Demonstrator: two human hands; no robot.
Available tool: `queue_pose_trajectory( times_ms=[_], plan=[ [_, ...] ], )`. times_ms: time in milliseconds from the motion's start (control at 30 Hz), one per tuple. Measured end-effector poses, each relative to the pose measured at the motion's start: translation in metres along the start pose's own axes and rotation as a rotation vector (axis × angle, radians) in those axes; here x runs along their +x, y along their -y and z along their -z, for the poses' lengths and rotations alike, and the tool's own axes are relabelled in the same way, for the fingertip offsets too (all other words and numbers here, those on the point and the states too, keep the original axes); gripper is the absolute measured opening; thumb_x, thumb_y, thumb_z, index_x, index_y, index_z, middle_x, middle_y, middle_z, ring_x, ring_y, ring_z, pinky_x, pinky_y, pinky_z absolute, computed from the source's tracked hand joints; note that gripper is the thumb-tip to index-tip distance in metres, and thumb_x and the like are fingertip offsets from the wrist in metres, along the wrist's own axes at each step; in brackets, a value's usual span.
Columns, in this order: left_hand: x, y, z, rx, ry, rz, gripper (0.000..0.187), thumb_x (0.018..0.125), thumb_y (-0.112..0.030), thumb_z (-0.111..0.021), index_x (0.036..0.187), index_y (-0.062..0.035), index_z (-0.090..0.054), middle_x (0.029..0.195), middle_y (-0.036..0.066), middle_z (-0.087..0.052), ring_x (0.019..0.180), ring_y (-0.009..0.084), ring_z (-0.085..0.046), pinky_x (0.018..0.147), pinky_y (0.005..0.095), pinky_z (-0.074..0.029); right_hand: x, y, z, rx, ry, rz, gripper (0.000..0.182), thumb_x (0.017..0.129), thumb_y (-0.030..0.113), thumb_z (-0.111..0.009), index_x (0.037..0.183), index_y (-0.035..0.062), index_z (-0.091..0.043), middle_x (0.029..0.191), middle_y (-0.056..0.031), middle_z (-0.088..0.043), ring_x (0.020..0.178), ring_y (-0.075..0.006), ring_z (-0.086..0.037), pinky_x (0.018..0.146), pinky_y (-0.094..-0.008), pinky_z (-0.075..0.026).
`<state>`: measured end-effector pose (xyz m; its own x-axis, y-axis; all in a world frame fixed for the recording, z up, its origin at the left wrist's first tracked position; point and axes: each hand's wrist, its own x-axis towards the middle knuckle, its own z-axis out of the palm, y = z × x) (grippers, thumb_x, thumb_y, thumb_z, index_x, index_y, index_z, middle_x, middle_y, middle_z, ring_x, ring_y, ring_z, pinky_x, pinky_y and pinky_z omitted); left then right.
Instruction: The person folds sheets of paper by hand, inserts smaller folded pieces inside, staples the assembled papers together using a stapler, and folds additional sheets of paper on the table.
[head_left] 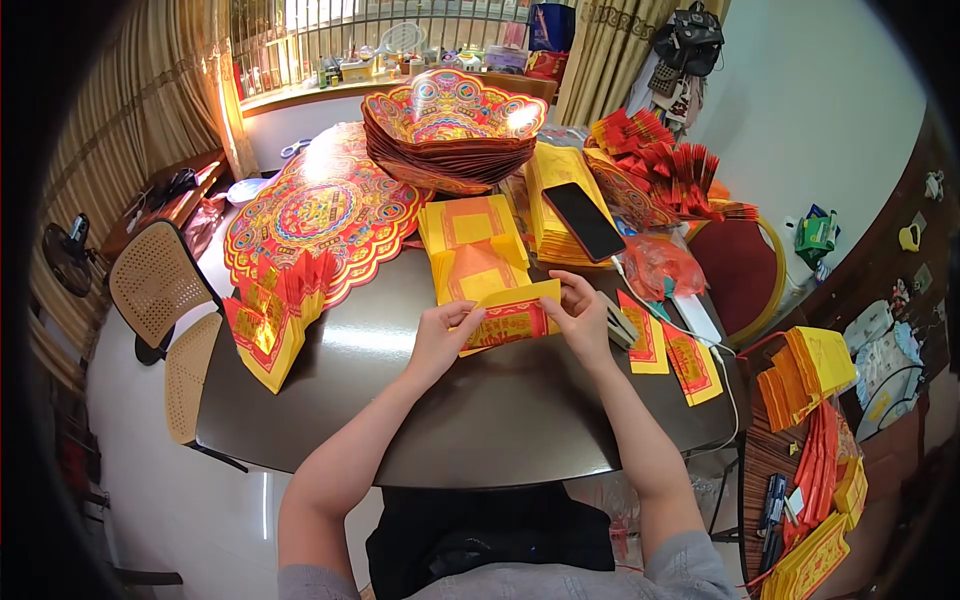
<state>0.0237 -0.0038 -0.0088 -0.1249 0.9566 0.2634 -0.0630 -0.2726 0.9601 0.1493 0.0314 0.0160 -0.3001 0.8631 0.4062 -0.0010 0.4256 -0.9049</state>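
A yellow joss paper sheet with a red-and-gold print (513, 323) is held up over the near half of the table, a plain yellow strip along its top. My left hand (442, 336) pinches its left end, thumb in front. At the other end my right hand (582, 318) grips the upper corner between thumb and fingers. Just beyond lies a stack of yellow papers with orange squares (470, 225). Beside my right hand is a pale, narrow object (622, 325), partly hidden, whose kind I cannot make out. Two printed yellow-and-red pieces (692, 366) lie to its right.
A stack of ornate red paper bowls (450, 120) stands at the back, by scalloped printed sheets (320, 215). Folded red-and-yellow papers (275, 325) stand at left. A phone (584, 222) rests on yellow papers, its white cable (650, 302) running right. More bundles (812, 560) sit at lower right.
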Motion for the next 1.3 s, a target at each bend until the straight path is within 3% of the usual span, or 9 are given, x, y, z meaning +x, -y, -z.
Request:
queue_pose_trajectory(
  times_ms=[167, 300, 800, 967, 1300],
  plan=[
    [0.000, -0.006, 0.000, -0.030, -0.002, 0.004, 0.012, 0.055, -0.006, -0.036, 0.059, 0.0057, -0.038, 0.049, 0.004, -0.041, 0.040, 0.0042, -0.035, 0.035, 0.0091, -0.026, 0.000, 0.000, 0.000, 0.044, -0.051, -0.107, 0.024, 0.051, -0.001, -0.038, 0.074, -0.0002, -0.031, 0.055, -0.0079, -0.041, 0.046, -0.0084, -0.038, 0.042, -0.0127, -0.031],
    [0.000, -0.007, 0.002, 0.032, 0.084, 0.064, 0.011, 0.056, -0.005, -0.035, 0.059, 0.0052, -0.038, 0.050, 0.003, -0.040, 0.040, 0.0039, -0.034, 0.036, 0.0091, -0.026, 0.000, 0.000, -0.001, 0.038, -0.037, -0.049, 0.025, 0.050, -0.002, -0.038, 0.074, -0.0002, -0.030, 0.054, -0.0079, -0.040, 0.046, -0.0087, -0.038, 0.043, -0.0132, -0.031],
    [-0.003, -0.010, -0.002, -0.118, 0.008, 0.000, 0.011, 0.057, -0.005, -0.034, 0.058, 0.0045, -0.038, 0.051, 0.003, -0.041, 0.042, 0.0034, -0.035, 0.036, 0.0088, -0.026, 0.000, -0.002, -0.002, 0.094, -0.028, 0.076, 0.025, 0.050, -0.002, -0.038, 0.075, -0.0004, -0.030, 0.053, -0.0067, -0.040, 0.045, -0.0079, -0.037, 0.042, -0.0124, -0.030],
    [-0.002, -0.010, -0.003, -0.079, 0.011, -0.040, 0.011, 0.056, -0.005, -0.034, 0.059, 0.0046, -0.038, 0.051, 0.003, -0.041, 0.043, 0.0034, -0.035, 0.037, 0.0088, -0.026, -0.002, 0.005, -0.001, 0.006, -0.091, -0.078, 0.024, 0.051, -0.002, -0.038, 0.074, -0.0003, -0.031, 0.052, -0.0058, -0.040, 0.044, -0.0072, -0.037, 0.042, -0.0118, -0.030],
    [-0.002, -0.011, -0.006, -0.057, -0.047, -0.057, 0.011, 0.057, -0.006, -0.034, 0.059, 0.0045, -0.038, 0.050, 0.002, -0.040, 0.042, 0.0030, -0.033, 0.037, 0.0096, -0.025, -0.002, 0.007, 0.001, 0.048, -0.103, -0.020, 0.025, 0.051, 0.000, -0.040, 0.074, 0.0004, -0.031, 0.052, -0.0053, -0.040, 0.044, -0.0071, -0.037, 0.041, -0.0114, -0.030]
  ],
)
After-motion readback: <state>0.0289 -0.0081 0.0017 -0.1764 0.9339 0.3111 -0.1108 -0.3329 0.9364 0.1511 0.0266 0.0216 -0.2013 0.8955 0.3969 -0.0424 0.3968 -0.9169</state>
